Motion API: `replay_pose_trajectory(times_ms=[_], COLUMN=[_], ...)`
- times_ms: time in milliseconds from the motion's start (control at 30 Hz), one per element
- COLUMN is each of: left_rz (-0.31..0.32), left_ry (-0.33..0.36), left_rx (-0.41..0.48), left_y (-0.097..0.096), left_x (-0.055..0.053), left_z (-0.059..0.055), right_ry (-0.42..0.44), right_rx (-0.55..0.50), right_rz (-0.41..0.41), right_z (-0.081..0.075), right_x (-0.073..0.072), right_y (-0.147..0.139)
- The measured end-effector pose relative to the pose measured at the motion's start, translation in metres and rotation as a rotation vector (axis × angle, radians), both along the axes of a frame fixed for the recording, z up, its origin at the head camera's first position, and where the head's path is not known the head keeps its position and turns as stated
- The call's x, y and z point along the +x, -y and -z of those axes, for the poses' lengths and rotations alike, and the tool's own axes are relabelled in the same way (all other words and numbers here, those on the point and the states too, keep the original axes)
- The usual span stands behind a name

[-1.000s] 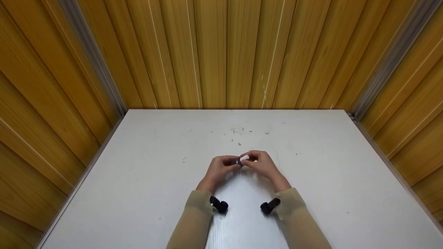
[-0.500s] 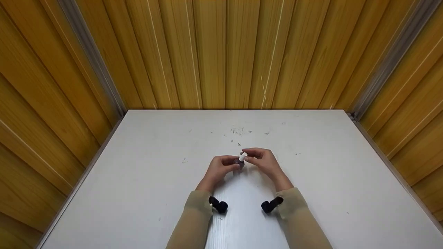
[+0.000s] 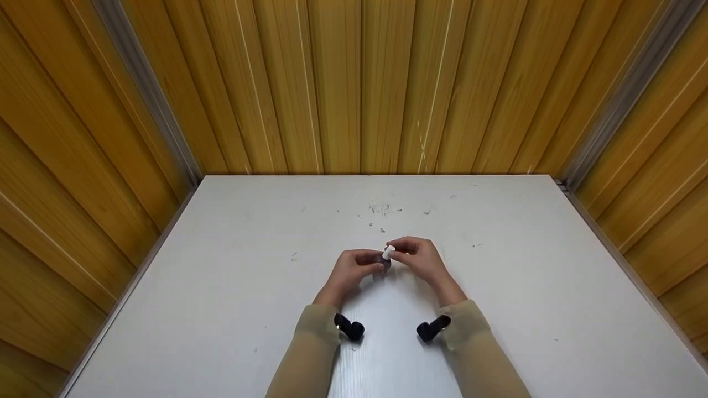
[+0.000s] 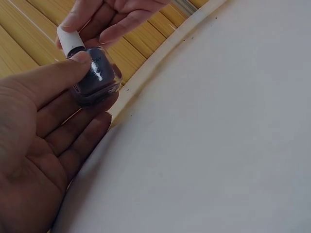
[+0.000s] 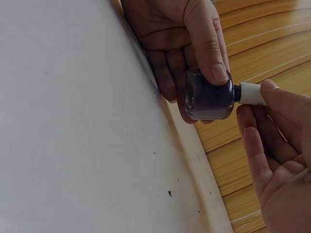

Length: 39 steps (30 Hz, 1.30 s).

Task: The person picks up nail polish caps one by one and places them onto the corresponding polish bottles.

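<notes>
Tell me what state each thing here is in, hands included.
Clear squarish bottle of dark purplish liquid: held, tilted
White cylindrical cap: at the bottle's black neck, not covering all of it
Left hand: pinching the bottle
Right hand: pinching the cap
White tabletop: marked with dark specks

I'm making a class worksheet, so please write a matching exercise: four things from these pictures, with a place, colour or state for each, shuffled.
1. bottle
2. cap
3. table
4. back wall

A. white, pinched by the right hand
B. yellow-brown, grooved
C. dark, held by the left hand
D. flat, with small dark specks

Pairs: 1-C, 2-A, 3-D, 4-B
</notes>
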<state>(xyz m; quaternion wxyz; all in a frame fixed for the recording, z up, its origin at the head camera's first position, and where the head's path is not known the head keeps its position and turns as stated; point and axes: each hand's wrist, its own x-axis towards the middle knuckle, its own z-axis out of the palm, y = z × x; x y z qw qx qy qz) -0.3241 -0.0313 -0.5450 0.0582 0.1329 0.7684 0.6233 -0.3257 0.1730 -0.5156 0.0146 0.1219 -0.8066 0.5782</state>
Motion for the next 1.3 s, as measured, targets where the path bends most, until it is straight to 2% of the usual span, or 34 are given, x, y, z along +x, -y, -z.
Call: replay_pose_trajectory(times_ms=[233, 400, 633, 733, 1000, 1133, 1233, 1300], left_rz=[0.010, 0.009, 0.005, 0.002, 0.014, 0.009, 0.002, 0.001], left_ry=[-0.010, -0.006, 0.008, 0.006, -0.017, -0.011, 0.004, 0.009], left_rx=[0.004, 0.007, 0.012, 0.000, -0.026, -0.030, -0.026, -0.022], left_y=[0.000, 0.001, 0.001, 0.001, 0.001, 0.001, 0.001, 0.001], left_x=[0.000, 0.000, 0.000, -0.001, -0.002, 0.000, 0.000, 0.000], left_z=[0.001, 0.001, 0.000, 0.000, 0.002, 0.001, 0.000, 0.000], right_ry=[0.039, 0.029, -0.022, -0.021, 0.002, 0.020, 0.023, 0.013], right_rx=[0.027, 0.027, -0.052, -0.049, -0.008, 0.004, -0.004, -0.012], right_rz=[0.057, 0.004, -0.091, -0.081, 0.014, 0.008, -0.009, -0.030], right_z=[0.000, 0.001, 0.002, 0.003, 0.002, -0.013, -0.014, -0.005], right_x=[0.000, 0.000, -0.001, -0.001, 0.000, 0.010, 0.010, 0.003], right_y=[0.005, 0.002, -0.003, -0.003, 0.003, 0.007, 0.006, 0.003])
